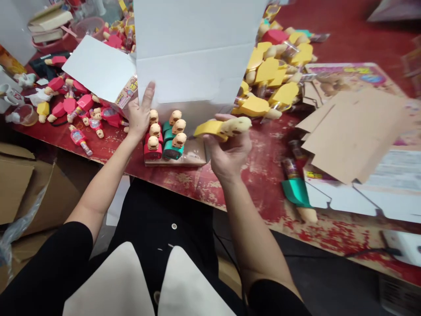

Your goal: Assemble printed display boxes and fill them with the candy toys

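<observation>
My left hand (pixel 140 116) is open, its fingertips resting against a tall white cardboard box (pixel 194 57) with a loose flap (pixel 98 68). My right hand (pixel 228 151) is shut on a yellow toy with a tan animal-shaped head (pixel 222 128), held just above the table. Between my hands, a small tray (pixel 194 156) carries upright red and teal toys with tan heads (pixel 171 140). A heap of yellow toys (pixel 272 74) lies behind the box on the right, and red ones (pixel 75 105) lie to the left. The box hides part of both heaps.
The worn red table (pixel 243 184) ends in a front edge near my lap. A teal toy (pixel 296 193) and flat tan cardboard pieces (pixel 355 131) lie to the right. Cardboard boxes (pixel 19 193) sit on the floor at left. Books in a pink basin (pixel 49 26) stand at the back left.
</observation>
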The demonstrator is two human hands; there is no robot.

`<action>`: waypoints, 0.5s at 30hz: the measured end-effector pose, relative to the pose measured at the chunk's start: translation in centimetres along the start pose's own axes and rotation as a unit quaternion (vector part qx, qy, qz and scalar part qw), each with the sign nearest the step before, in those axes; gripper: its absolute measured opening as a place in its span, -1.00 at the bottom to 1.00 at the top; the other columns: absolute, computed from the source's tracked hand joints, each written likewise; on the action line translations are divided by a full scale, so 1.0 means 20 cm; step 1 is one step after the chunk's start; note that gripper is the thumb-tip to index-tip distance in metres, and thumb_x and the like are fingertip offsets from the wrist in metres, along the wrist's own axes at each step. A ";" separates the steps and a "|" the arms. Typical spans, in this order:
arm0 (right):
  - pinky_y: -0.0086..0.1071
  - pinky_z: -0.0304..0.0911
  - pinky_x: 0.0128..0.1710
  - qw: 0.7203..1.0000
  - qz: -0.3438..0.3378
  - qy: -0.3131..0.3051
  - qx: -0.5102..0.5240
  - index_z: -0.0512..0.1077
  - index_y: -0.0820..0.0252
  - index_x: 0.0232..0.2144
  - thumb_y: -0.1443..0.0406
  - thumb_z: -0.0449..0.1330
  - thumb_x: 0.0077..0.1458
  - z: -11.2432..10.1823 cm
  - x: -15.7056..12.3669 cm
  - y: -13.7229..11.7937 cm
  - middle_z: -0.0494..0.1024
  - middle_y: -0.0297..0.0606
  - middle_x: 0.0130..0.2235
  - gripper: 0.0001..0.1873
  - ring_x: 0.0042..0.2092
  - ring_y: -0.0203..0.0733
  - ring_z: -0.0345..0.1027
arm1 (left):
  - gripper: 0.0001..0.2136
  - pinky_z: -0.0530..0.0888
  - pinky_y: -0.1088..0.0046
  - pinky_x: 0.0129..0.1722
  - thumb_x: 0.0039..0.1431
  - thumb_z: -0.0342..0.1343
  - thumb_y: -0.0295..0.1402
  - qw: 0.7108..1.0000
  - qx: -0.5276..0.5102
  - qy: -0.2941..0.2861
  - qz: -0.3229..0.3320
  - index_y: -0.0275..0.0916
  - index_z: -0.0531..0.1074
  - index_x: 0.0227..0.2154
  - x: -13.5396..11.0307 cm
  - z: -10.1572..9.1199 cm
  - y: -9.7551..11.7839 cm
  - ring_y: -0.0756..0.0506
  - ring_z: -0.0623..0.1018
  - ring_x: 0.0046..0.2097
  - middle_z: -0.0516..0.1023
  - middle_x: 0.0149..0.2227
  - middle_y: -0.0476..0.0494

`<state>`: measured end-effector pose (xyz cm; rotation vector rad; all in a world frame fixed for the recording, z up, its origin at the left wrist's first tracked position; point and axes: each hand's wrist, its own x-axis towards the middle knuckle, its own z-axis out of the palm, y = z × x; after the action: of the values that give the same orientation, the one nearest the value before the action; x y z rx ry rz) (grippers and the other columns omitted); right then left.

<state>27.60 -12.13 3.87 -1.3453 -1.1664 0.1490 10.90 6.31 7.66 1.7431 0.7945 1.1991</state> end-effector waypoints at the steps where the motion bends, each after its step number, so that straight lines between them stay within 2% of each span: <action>1: -0.02 0.46 0.01 1.000 -0.009 -0.002 -0.004 0.33 0.11 0.05 -0.07 0.15 0.22 0.03 0.00 0.04 0.48 -0.02 0.02 -0.49 0.01 0.01 0.47 | -0.36 0.11 0.16 0.53 0.27 -0.02 0.26 1.000 0.004 0.004 0.002 -0.08 0.39 0.19 0.00 0.00 -0.02 -0.17 0.17 0.48 0.50 0.24 -0.04; 3: -0.02 0.47 -0.01 1.000 -0.002 -0.005 -0.009 0.32 0.12 0.03 -0.07 0.12 0.23 0.06 0.00 0.11 0.48 -0.01 -0.01 -0.50 -0.02 0.01 0.48 | -0.36 0.14 0.22 0.52 0.28 -0.04 0.27 1.000 0.016 0.022 0.011 -0.13 0.42 0.14 0.01 0.01 -0.04 -0.16 0.27 0.44 0.50 0.24 -0.06; 5: -0.05 0.49 -0.05 0.999 0.017 -0.035 -0.019 0.32 0.12 0.01 -0.05 0.11 0.23 0.04 0.00 0.16 0.50 -0.04 -0.06 -0.53 -0.08 -0.03 0.49 | -0.36 0.18 0.26 0.50 0.27 -0.04 0.28 0.998 0.032 0.042 0.020 -0.15 0.42 0.09 0.01 0.01 -0.06 -0.14 0.36 0.38 0.50 0.23 -0.06; 7: -0.10 0.50 -0.08 0.995 0.016 -0.094 -0.036 0.34 0.13 -0.02 -0.03 0.14 0.22 0.01 0.03 0.17 0.52 -0.09 -0.10 -0.56 -0.12 -0.06 0.49 | -0.37 0.24 0.28 0.47 0.24 -0.03 0.30 0.997 0.041 0.054 0.027 -0.11 0.43 0.07 0.01 0.02 -0.05 -0.12 0.42 0.34 0.51 0.22 -0.03; 10: -0.12 0.48 -0.06 0.978 -0.019 -0.182 -0.095 0.37 0.15 -0.07 0.02 0.19 0.22 -0.01 0.10 0.16 0.53 -0.13 -0.14 -0.61 -0.14 -0.08 0.47 | -0.38 0.27 0.24 0.46 0.23 -0.03 0.31 0.997 0.040 0.057 0.033 -0.07 0.45 0.06 0.00 0.02 -0.02 -0.16 0.43 0.34 0.52 0.21 -0.03; 13: -0.04 0.41 0.03 0.964 -0.043 -0.173 -0.198 0.36 0.21 -0.06 0.07 0.12 0.29 0.05 0.15 0.11 0.50 -0.07 -0.12 -0.65 -0.07 0.00 0.41 | -0.35 0.22 0.18 0.48 0.25 -0.04 0.29 0.997 0.046 0.055 0.033 -0.12 0.43 0.12 0.00 0.01 0.01 -0.19 0.38 0.37 0.52 0.19 -0.09; 15: 0.00 0.37 0.06 0.950 -0.030 -0.150 -0.270 0.35 0.25 -0.02 0.11 0.03 0.35 0.11 0.14 0.08 0.46 0.00 -0.08 -0.65 -0.01 0.06 0.37 | -0.34 0.19 0.16 0.49 0.23 -0.01 0.30 0.997 0.046 0.058 0.030 -0.10 0.42 0.15 0.00 0.00 0.00 -0.19 0.37 0.38 0.50 0.21 -0.11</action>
<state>28.24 -8.26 3.82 -1.8080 -1.5775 -0.0162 10.93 6.35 7.77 1.7960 0.8849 1.3312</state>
